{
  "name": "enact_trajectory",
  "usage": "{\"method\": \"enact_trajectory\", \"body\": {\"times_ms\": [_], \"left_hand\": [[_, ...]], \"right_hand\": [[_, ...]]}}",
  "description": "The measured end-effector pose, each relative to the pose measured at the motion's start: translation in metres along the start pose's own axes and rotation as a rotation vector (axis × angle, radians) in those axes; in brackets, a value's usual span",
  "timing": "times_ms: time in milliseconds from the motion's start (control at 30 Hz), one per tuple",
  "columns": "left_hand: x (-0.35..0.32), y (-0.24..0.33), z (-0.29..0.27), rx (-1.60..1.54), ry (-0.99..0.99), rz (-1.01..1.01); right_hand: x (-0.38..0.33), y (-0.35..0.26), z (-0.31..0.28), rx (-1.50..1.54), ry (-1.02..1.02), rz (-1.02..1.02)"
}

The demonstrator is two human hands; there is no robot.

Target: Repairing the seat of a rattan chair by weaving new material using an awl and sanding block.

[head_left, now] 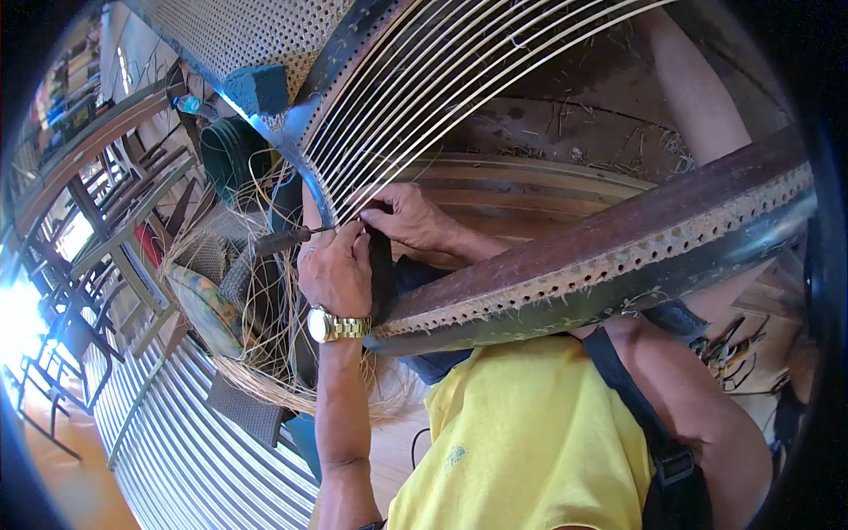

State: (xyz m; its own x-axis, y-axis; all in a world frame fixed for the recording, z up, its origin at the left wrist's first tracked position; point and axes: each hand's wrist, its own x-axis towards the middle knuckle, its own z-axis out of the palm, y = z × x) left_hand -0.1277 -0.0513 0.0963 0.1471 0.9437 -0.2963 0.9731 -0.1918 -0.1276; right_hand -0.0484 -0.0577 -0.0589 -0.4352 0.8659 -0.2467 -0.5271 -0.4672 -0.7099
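Pale cane strands run side by side across an open dark wooden frame with drilled holes along its edges. My left hand, a gold watch on its wrist, is closed at the frame's left corner, its fingertips pinched by the lowest strand. Beside them an awl with a brown handle points its metal shaft at the corner holes; whether my fingers grip it or it sits in a hole, I cannot tell. Just across the corner is my right hand, thumb and forefinger pinched near the strand ends; what lies between them is hidden.
A woven cane panel fills the frame's upper part, with a blue block on it. Left of my hands are loose cane strands, a patterned cushion and a dark green bucket. Tools lie at the right.
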Motion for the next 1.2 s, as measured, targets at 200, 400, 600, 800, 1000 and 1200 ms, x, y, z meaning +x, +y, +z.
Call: {"method": "enact_trajectory", "body": {"times_ms": [200, 400, 600, 800, 1000, 1200], "left_hand": [[0.008, 0.005, -0.001, 0.069, -0.077, -0.032], [0.010, 0.009, 0.004, 0.096, -0.062, -0.139], [0.009, 0.008, 0.007, 0.104, -0.056, -0.170], [0.012, 0.008, 0.008, 0.147, -0.088, -0.302], [0.021, 0.015, 0.007, 0.065, -0.085, -0.558], [0.026, 0.018, 0.008, 0.182, -0.149, -0.549]], "right_hand": [[0.003, 0.003, -0.010, 0.107, -0.023, -0.041], [0.012, 0.013, -0.015, 0.059, 0.056, 0.000], [0.011, 0.024, -0.023, -0.342, -0.007, -0.258], [0.018, 0.022, -0.024, -0.352, -0.127, -0.373], [0.021, 0.021, -0.025, -0.475, -0.158, -0.440], [0.020, 0.026, -0.024, -0.428, -0.134, -0.363]]}}
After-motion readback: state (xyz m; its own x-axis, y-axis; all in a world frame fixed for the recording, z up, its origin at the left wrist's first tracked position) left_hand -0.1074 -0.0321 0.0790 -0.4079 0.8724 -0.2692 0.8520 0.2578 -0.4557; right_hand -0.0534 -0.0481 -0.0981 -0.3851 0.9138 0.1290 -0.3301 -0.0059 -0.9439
